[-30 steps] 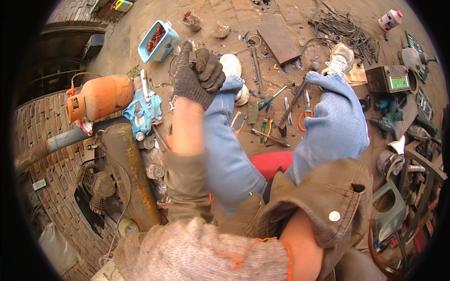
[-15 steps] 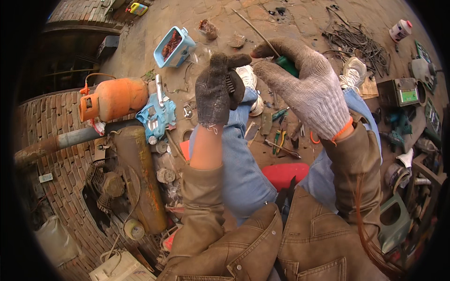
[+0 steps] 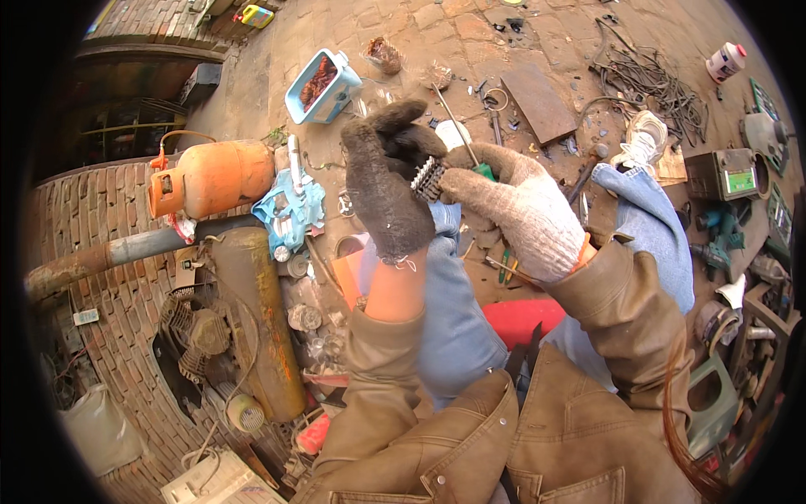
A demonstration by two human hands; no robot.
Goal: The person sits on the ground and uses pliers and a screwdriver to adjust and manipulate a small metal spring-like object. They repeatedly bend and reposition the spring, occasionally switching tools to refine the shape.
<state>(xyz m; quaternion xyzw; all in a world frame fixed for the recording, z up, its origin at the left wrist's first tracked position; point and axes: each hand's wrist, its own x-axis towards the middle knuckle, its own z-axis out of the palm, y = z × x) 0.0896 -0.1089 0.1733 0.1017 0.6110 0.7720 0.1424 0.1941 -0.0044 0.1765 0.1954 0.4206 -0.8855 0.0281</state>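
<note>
My left hand (image 3: 388,197), in a dark, dirty work glove, is closed around a small dark part with rows of metal teeth (image 3: 429,179). Most of that part is hidden by the glove. Right beside it, my right hand (image 3: 533,214), in a pale grey knitted glove with an orange cuff, grips a screwdriver (image 3: 484,170) by its green handle. The long thin shaft points up and away to the left. The right fingertips come up close to the toothed part; whether they touch it I cannot tell. Both hands are held above my knees.
On the left lie an orange gas cylinder (image 3: 227,178), a rusty tank (image 3: 252,319) and a blue plastic bag (image 3: 288,206). A light-blue tub (image 3: 342,84) stands ahead. Farther right are a flat metal plate (image 3: 537,102), tangled cables (image 3: 651,92), a battery-like box (image 3: 720,175) and a teal power tool (image 3: 722,239).
Both hands have come nearer each other. My left hand has turned, bringing the toothed part into view. My right hand has lowered with the screwdriver, whose shaft now stands steeper.
</note>
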